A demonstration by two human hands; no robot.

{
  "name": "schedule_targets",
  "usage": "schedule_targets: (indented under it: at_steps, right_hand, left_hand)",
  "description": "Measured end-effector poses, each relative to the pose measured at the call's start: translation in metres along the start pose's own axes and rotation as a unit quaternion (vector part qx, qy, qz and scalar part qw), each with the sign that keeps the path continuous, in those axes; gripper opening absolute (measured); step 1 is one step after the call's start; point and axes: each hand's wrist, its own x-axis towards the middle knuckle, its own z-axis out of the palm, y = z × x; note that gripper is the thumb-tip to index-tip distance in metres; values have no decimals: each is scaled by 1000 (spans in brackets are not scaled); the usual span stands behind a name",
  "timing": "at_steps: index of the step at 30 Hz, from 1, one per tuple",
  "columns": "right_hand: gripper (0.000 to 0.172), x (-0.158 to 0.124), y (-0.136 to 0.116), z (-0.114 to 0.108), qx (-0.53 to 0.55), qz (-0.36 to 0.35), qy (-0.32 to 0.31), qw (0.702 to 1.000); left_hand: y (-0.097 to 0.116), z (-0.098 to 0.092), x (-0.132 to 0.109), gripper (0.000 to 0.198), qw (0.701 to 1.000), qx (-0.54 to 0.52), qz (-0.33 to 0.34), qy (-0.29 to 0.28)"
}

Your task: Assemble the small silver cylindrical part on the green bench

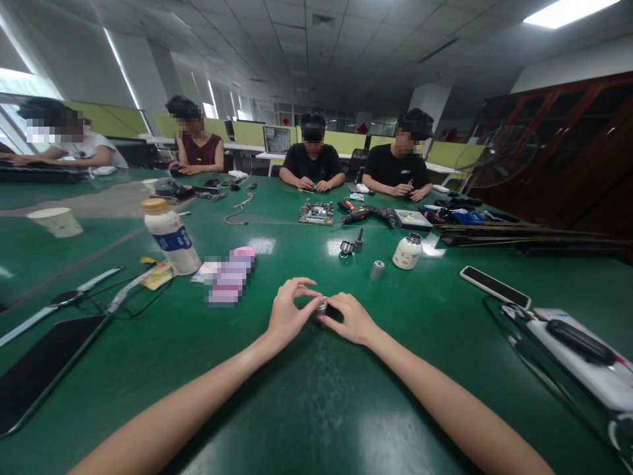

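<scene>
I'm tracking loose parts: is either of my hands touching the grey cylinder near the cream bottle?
No, the grey cylinder stands apart, while your left hand and right hand are both at a metallic piece.

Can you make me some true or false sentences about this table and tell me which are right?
1. The right hand touches a small silver metal cylinder. True.
2. The white plastic bottle with a blue label is lying on its side. False: the bottle stands upright.
3. A round cream-coloured flask with a cartoon face stands on the table. True.
4. The tabletop is bright red. False: the smooth tabletop is green.
5. The left hand is holding the flask. False: it is beside the cylinder, away from the flask.
</scene>
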Motion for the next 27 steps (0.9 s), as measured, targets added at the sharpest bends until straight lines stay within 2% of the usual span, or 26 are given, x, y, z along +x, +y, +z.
schedule_targets:
  at_steps: [5, 13, 19, 24, 27]
  right_hand:
    - [31, -1, 1, -1, 9, -11, 8, 1000]
    - [34, 3, 0, -2, 0, -8, -15, 1000]
    - [36, 2, 0, 0, 2, -5, -13, 1000]
    - [37, 2, 0, 0, -3, 9, -18, 1000]
    - [34, 2, -1, -1, -4, 12, -20, 1000]
  left_hand:
    - [-14, -9, -3, 19, 999, 22, 2, 39]
    - [-4, 1, -4, 22, 999, 17, 42, -4]
    - [-17, -3, -3, 23, 997, 37, 51, 42]
    - [-21, -6, -4, 27, 998, -13, 41, 53]
    - [-23, -7, -2, 29, 997, 13, 42, 64]
